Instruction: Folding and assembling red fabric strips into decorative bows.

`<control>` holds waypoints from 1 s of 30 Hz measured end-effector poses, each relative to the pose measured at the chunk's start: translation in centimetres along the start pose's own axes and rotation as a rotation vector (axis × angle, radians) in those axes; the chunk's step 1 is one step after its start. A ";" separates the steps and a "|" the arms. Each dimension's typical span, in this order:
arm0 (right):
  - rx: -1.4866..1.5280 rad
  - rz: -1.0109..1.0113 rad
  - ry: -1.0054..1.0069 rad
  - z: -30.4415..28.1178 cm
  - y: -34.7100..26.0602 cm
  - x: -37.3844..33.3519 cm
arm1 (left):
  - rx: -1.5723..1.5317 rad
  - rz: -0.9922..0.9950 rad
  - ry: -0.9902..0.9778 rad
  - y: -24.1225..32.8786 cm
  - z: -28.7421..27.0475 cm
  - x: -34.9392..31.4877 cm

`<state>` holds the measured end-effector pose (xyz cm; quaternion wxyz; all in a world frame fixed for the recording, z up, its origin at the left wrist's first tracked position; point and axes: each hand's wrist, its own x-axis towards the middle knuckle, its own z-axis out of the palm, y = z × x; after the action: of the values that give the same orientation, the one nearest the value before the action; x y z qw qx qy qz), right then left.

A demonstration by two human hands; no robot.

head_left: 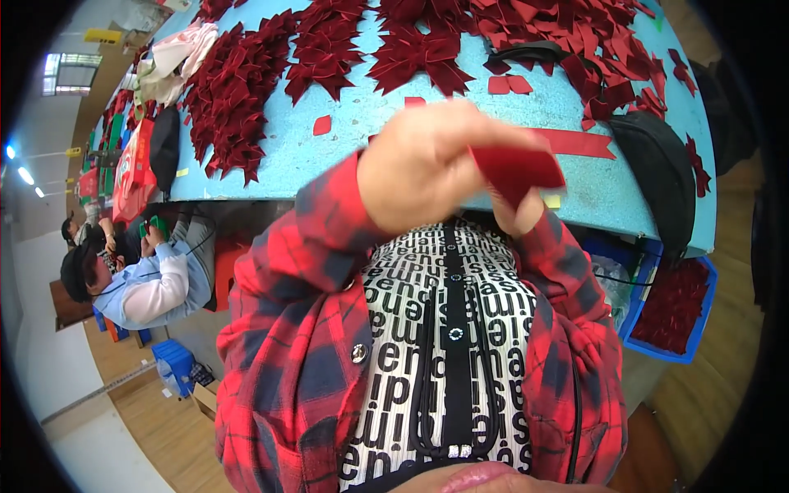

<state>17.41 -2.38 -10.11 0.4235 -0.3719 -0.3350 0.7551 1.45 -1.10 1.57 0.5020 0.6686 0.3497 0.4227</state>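
Observation:
Above the table's near edge, a dark red velvet ribbon piece (518, 171) is held up between my hands. The fingers of my left hand (423, 164) reach to the right and close on its upper edge, slightly blurred. My right hand (519, 215) is partly hidden behind the velvet, its visible fingers pinching the lower edge. Just beyond them, a flat red ribbon strip (583, 144) with a notched end lies on the blue table (329, 168). Small red fabric pieces (509, 85) lie farther off, and another small piece (322, 125) is to the left.
Rows of dark red velvet bows (234, 99) cover the far left and middle; loose ribbon pieces (567, 49) heap at far right. A black bag-like thing (657, 177) hangs over the right edge. Below stands a blue crate (667, 353). A co-worker (152, 283) sits at left.

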 end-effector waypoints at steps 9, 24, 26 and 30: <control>0.009 -0.254 0.026 0.7 -1.8 0.2 | 0.283 0.314 -0.349 0.1 -2.3 -4.5; -0.113 -0.173 -0.012 4.1 -1.0 1.2 | 0.175 0.000 0.328 -7.4 -4.4 -6.2; -0.064 -0.162 0.007 4.1 -0.9 1.3 | 0.200 -0.015 0.357 -7.4 -3.4 -6.3; -0.093 -0.157 -0.028 3.9 -0.5 1.5 | 0.189 -0.056 0.427 -7.7 -2.1 -6.2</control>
<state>13.80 -1.53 -8.17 0.4589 -0.3531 -0.4040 0.7082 -3.22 -3.90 -6.90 0.3635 0.5980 0.5045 0.5057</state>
